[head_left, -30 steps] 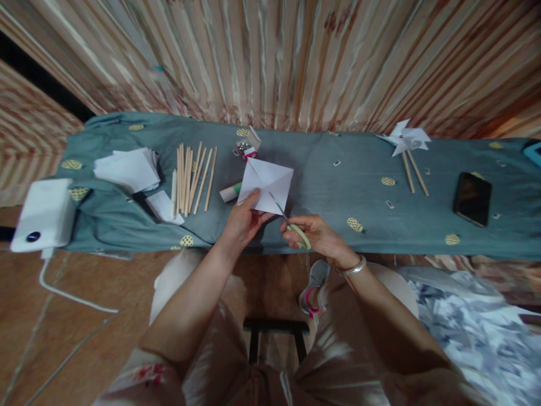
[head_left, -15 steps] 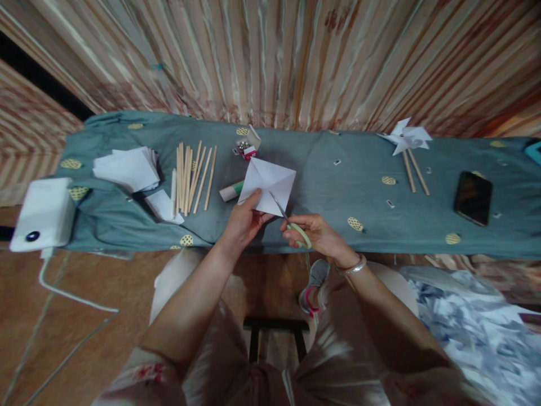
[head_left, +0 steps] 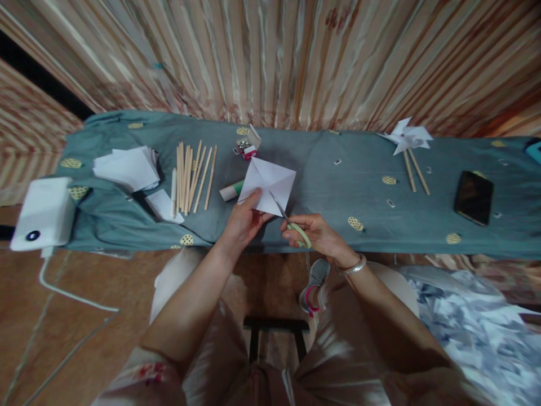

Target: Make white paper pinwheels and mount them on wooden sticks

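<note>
A creased white paper square (head_left: 270, 179) is pinched at its lower left edge by my left hand (head_left: 245, 221), thumb on top and fingers beneath. My right hand (head_left: 311, 231) is closed on the green handles of a pair of scissors (head_left: 300, 234). The blades lie at the paper's lower right part, pointing toward its centre. Just left of the paper is a green and white tube (head_left: 231, 192), partly covered by it. Above the paper stands an open small red and white box (head_left: 247, 150) with shiny bits inside.
On the cloth-covered table (head_left: 321, 192) are wooden sticks (head_left: 186, 177), stacked paper (head_left: 129, 169), paper pinwheels (head_left: 408, 137) on sticks and a black phone (head_left: 473, 197). A white device (head_left: 44, 214) with a cable sits left. A bag of paper pieces (head_left: 477, 321) lies lower right.
</note>
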Tool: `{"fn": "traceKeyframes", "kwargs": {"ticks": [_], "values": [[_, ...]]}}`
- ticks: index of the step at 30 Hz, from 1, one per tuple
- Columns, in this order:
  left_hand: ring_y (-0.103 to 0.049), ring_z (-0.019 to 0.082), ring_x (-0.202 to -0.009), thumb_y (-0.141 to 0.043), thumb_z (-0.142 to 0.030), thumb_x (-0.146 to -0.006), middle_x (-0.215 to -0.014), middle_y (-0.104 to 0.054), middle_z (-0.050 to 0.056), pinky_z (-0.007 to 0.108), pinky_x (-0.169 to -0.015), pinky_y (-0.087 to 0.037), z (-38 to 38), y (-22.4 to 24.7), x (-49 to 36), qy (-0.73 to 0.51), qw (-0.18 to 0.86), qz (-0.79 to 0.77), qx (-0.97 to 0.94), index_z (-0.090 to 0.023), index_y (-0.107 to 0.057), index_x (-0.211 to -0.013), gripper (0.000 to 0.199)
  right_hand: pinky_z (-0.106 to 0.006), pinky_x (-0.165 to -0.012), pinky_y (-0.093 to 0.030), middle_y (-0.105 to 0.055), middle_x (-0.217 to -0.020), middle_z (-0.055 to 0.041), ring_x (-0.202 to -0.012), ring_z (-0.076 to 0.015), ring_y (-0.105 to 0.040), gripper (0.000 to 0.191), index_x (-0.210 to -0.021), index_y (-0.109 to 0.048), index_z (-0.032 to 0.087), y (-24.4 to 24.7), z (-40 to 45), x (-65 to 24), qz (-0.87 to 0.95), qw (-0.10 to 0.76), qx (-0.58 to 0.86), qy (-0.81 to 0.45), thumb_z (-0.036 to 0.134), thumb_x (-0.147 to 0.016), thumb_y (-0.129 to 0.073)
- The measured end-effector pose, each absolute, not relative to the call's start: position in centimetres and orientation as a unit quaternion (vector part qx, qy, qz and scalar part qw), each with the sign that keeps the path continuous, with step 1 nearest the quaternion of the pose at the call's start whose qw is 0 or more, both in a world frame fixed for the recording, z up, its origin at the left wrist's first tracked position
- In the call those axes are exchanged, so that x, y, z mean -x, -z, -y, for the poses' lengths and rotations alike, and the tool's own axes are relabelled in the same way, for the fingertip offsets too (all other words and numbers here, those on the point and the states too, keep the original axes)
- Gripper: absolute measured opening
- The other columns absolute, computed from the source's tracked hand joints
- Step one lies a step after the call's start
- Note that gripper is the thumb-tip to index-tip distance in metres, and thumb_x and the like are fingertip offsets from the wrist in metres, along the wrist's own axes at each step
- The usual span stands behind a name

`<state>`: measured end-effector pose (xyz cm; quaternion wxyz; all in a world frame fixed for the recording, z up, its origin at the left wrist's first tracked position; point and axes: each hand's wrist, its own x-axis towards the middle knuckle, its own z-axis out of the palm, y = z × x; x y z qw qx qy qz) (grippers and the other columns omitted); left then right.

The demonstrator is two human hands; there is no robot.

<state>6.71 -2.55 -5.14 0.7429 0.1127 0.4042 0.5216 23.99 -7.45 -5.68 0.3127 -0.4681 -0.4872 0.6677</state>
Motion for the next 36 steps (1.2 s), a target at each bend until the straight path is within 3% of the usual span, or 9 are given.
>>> {"fn": "traceKeyframes", "kwargs": {"ticks": [13,36], "values": [[-0.067,0.012,-0.069,-0.06,-0.01,-0.089,-0.081,-0.072,0.002,0.031,-0.084,-0.059,2.6,4.3,-6.9,-0.521,0.74,-0.414,-0.094,-0.013,-0.065,-0.092,0.007,-0.018,-0.046,-0.044,-0.059,-0.055,0.0048,-0.049,-0.0065,-0.054,0.047,-0.075,-0.068,0.017,4.9,7.5,-23.7,0.466,0.316,0.476,-0.676,0.056,-0.058,-0.087],[-0.068,0.014,-0.075,-0.063,-0.013,-0.088,-0.081,-0.071,0.001,0.034,-0.09,-0.058,2.7,4.1,-6.8,-0.514,0.737,-0.428,-0.101,-0.015,-0.066,-0.091,0.005,-0.019,-0.044,-0.042,-0.058,-0.052,0.0052,-0.046,-0.0068,-0.051,0.042,-0.071,-0.068,0.018,4.6,7.5,-23.5,0.475,0.318,0.488,-0.66,0.051,-0.057,-0.089]]}}
